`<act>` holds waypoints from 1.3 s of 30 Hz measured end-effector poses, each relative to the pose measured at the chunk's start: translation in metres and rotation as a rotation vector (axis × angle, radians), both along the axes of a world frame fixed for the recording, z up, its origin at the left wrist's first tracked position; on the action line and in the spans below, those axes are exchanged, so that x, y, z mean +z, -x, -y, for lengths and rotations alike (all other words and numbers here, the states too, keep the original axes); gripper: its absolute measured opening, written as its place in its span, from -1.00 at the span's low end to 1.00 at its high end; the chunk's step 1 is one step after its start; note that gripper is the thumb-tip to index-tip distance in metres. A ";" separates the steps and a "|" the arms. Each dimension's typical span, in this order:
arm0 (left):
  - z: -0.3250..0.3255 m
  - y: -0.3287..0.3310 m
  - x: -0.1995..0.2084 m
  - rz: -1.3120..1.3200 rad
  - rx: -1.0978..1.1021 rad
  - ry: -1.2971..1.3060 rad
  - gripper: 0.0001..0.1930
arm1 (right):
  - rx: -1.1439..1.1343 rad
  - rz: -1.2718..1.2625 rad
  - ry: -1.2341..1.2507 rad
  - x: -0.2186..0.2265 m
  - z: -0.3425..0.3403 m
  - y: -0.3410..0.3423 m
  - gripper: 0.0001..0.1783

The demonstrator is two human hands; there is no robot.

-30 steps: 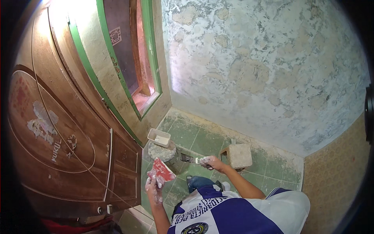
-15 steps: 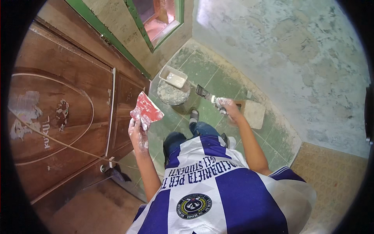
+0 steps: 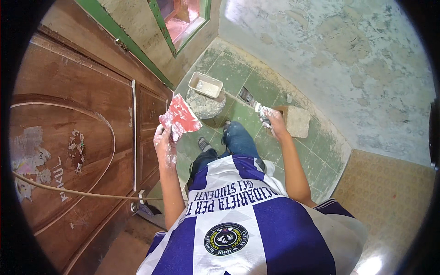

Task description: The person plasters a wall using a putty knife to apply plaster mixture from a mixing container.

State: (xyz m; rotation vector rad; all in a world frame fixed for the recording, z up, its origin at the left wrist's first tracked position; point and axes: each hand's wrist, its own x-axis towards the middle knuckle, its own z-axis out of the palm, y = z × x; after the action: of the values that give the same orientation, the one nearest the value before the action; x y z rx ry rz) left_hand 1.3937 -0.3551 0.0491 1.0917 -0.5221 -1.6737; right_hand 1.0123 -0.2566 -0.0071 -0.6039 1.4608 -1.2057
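My left hand (image 3: 164,140) is closed on a red plastic plastering spreader (image 3: 183,117), its face smeared with white paste. Fingers and wrist carry white smudges. On the right side, my right hand (image 3: 273,121) grips the whitened handle of a putty knife (image 3: 249,97), whose flat metal blade points up and left over the floor. The two tools are apart. Beyond them a pale rectangular tub (image 3: 206,85) with whitish paste inside rests on a round, paste-spattered stool (image 3: 204,104).
A pale, box-like object (image 3: 297,122) stands on the green tiled floor (image 3: 233,72) by the patchy wall (image 3: 339,46). To the left is a brown wooden door (image 3: 68,137), crossed by a thin cable (image 3: 82,194). A green-framed window (image 3: 181,27) sits at the far left.
The spreader has shifted slightly right and up in my left hand. My right hand has moved a little right and up with the putty knife. My legs have stepped, and the view has shifted slightly.
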 end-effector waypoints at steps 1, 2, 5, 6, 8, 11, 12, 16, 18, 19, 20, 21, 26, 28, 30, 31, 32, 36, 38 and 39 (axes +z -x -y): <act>0.005 -0.004 -0.002 0.001 -0.015 0.013 -0.72 | -0.008 -0.005 -0.003 0.002 -0.005 -0.006 -0.70; 0.006 -0.009 -0.005 -0.004 -0.023 0.009 -0.72 | -0.016 -0.019 -0.042 0.003 -0.010 -0.012 -0.70; 0.007 -0.022 -0.017 0.010 -0.043 -0.053 -0.70 | -0.006 -0.081 -0.074 0.006 -0.021 -0.024 -0.72; 0.009 -0.025 -0.022 0.002 -0.054 -0.058 -0.70 | -0.021 -0.086 -0.053 0.005 -0.020 -0.027 -0.72; 0.011 -0.031 -0.028 -0.028 -0.093 -0.055 -0.70 | -0.031 -0.088 -0.047 0.005 -0.028 -0.031 -0.73; 0.010 -0.031 -0.030 -0.009 -0.046 -0.057 -0.71 | -0.028 -0.069 -0.085 0.008 -0.019 -0.035 -0.75; 0.015 -0.032 -0.030 -0.009 -0.045 -0.054 -0.71 | -0.003 -0.094 -0.112 0.011 -0.013 -0.034 -0.75; 0.012 -0.038 -0.021 -0.031 -0.032 -0.049 -0.71 | 0.040 -0.118 -0.075 0.014 0.000 -0.043 -0.74; 0.007 -0.038 -0.012 -0.022 -0.020 -0.062 -0.71 | 0.046 -0.114 -0.054 0.016 0.000 -0.049 -0.73; 0.005 -0.038 -0.007 -0.016 -0.005 -0.071 -0.71 | 0.054 -0.113 -0.030 0.017 0.000 -0.051 -0.72; 0.003 -0.039 -0.004 -0.017 -0.005 -0.067 -0.71 | 0.055 -0.115 -0.026 0.017 -0.001 -0.052 -0.72; 0.001 -0.040 0.000 -0.027 0.007 -0.049 -0.73 | 0.051 -0.124 -0.026 0.017 -0.003 -0.052 -0.73; -0.014 -0.047 0.005 -0.085 0.033 0.034 -0.75 | 0.041 -0.168 0.032 0.026 -0.008 -0.057 -0.75; -0.027 -0.048 0.006 -0.093 0.047 0.046 -0.75 | 0.052 -0.148 0.045 0.029 -0.010 -0.057 -0.76; -0.036 -0.048 0.008 -0.108 0.058 0.031 -0.74 | 0.091 -0.184 0.058 0.035 -0.005 -0.058 -0.76; -0.039 -0.046 0.007 -0.112 0.062 0.036 -0.74 | 0.129 -0.215 0.054 0.041 -0.005 -0.060 -0.75; -0.042 -0.043 0.005 -0.117 0.066 0.042 -0.74 | 0.131 -0.219 0.058 0.045 -0.002 -0.061 -0.75; -0.051 -0.042 -0.004 -0.097 -0.010 0.043 -0.74 | 0.171 -0.230 0.076 0.063 -0.002 -0.070 -0.72; -0.052 -0.036 -0.001 -0.078 -0.040 0.069 -0.74 | 0.193 -0.225 0.068 0.065 -0.005 -0.072 -0.71; -0.053 -0.033 0.002 -0.073 -0.044 0.076 -0.74 | 0.197 -0.217 0.066 0.063 -0.009 -0.074 -0.72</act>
State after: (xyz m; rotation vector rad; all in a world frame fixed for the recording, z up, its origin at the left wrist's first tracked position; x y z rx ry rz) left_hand 1.4270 -0.3019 0.0507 0.9667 -0.5614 -1.7120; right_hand 1.0864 -0.2476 0.0556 -0.9255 1.5053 -1.0621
